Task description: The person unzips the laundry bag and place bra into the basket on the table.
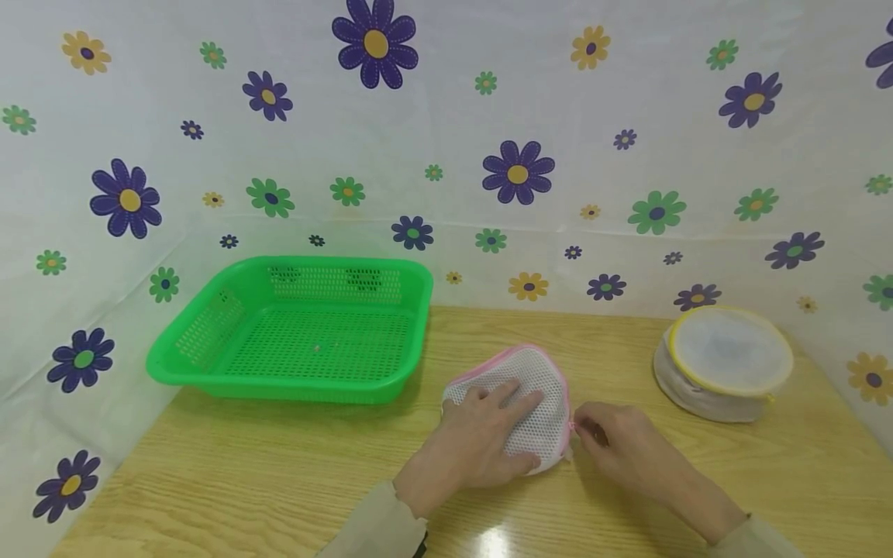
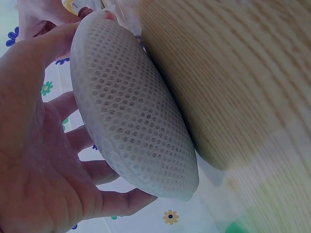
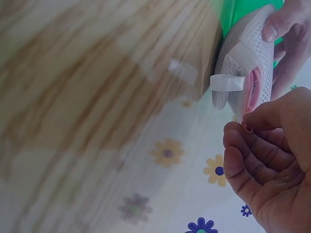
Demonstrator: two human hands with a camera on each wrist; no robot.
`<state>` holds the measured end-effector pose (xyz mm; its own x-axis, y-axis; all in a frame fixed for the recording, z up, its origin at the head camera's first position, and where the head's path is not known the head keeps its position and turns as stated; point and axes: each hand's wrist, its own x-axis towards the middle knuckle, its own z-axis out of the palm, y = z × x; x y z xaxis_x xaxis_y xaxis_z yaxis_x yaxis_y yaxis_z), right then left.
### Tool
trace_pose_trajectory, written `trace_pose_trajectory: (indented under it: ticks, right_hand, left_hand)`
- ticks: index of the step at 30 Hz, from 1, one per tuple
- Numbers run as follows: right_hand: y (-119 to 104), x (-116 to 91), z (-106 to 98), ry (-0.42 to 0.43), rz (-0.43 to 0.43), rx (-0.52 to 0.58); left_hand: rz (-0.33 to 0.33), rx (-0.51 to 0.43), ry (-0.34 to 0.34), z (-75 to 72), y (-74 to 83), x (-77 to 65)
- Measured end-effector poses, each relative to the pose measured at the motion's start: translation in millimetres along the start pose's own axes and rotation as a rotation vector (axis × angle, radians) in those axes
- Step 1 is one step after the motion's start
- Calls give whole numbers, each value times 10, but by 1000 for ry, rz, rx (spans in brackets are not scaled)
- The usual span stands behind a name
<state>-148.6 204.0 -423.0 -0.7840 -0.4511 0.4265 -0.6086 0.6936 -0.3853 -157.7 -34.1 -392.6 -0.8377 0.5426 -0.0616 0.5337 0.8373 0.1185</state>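
Mesh pouch (image 1: 544, 421) pressed under left hand (image 1: 481, 438); zip pull (image 3: 248, 128) pinched by right hand (image 1: 621, 446)

The white mesh pouch is found lying on its broad side on the wooden table (image 1: 279, 473), between the green basket (image 1: 279, 389) and the yellow-rimmed round pouch (image 1: 729, 353), and nearer to the person than either. Its rounded peak is pointed away from the person, towards the flowered backdrop (image 1: 432, 132). The pink trim is carried over that peak and down the right side. A long axis cannot be fixed with certainty, as the outline is rounded and partly covered by a hand; in the left wrist view the body is seen edge-on, stretched from upper left to lower right. A white tag (image 3: 228, 83) is noted beside the pink zip (image 3: 252, 90), on the side facing the right hand.

The upper face is touched by the left hand, whose fingers are spread and not clenched. By the right hand, the small pink pull is gripped between thumb and forefinger, the tips being brought together, just beside the pouch's edge
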Motion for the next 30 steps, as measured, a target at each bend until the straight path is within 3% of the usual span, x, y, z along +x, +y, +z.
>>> trace_pose_trajectory:
  ticks: [7,30]
  right_hand:
    - [0,9,-9,-31,18,-8]
    - [4,68,-72,-21,25,-37]
  left_hand:
    - [-3,5,-1,-1,3,-2]
    - [5,7,-8,-26,-14,-13]
